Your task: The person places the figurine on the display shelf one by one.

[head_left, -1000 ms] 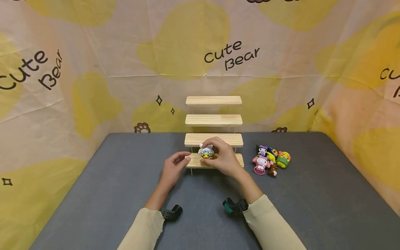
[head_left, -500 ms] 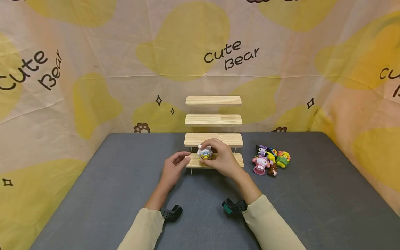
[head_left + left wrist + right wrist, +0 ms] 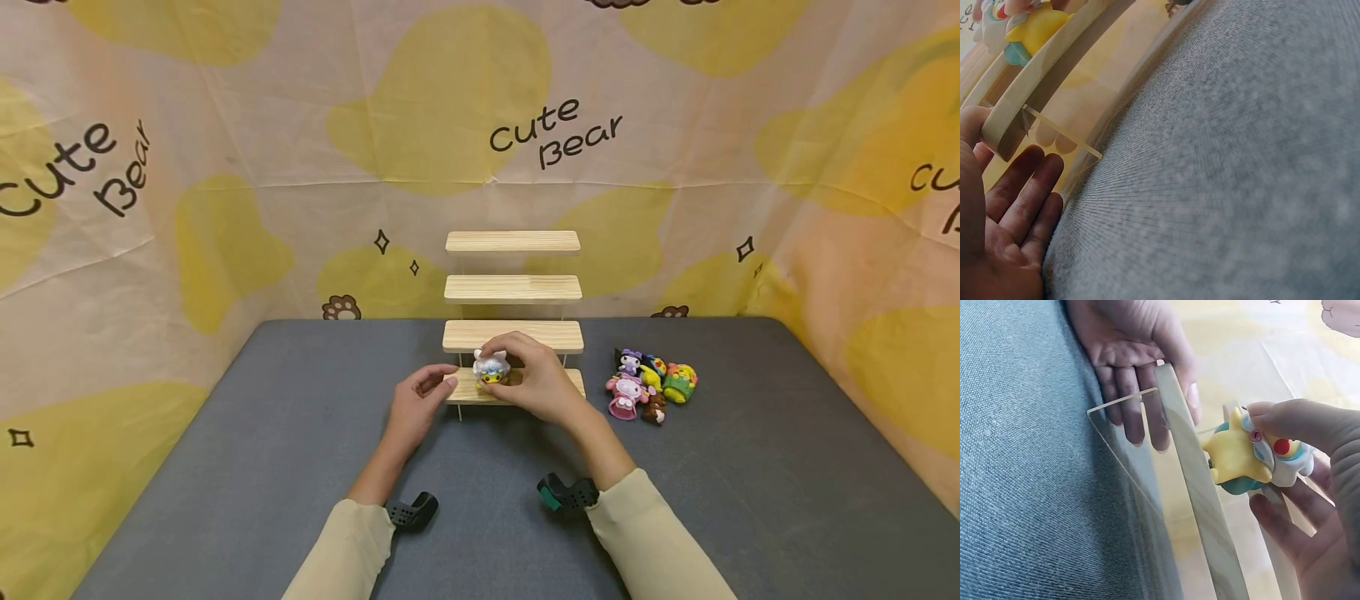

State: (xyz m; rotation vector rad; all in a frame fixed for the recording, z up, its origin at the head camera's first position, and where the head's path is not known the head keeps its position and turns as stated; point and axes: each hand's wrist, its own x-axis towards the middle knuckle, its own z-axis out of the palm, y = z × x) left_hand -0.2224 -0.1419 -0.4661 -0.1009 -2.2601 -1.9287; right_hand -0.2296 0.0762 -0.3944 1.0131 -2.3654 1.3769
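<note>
In the head view my right hand (image 3: 538,379) pinches a small toy figurine (image 3: 491,368) between thumb and fingers, at the bottom step of a wooden display shelf (image 3: 513,336). The figurine has a yellow body and a white hooded top with ears. Seen from the right wrist, its yellow body (image 3: 1235,456) and teal back part lie right against the board. My left hand (image 3: 417,407) rests at the left end of that bottom step, thumb by the board's end. Its other fingers (image 3: 1029,206) extend fairly straight below the board, beside the clear side panel (image 3: 1063,130).
To the right of the shelf, several colourful figurines cluster on the grey tabletop (image 3: 720,500), among them a pink one (image 3: 625,396) and a green-and-yellow one (image 3: 680,383). The upper steps (image 3: 513,288) rise behind the hands. A patterned cloth backdrop (image 3: 420,108) stands at the back.
My right hand has shifted the figurine slightly left along the bottom step over the last second. The left hand stays in place.
</note>
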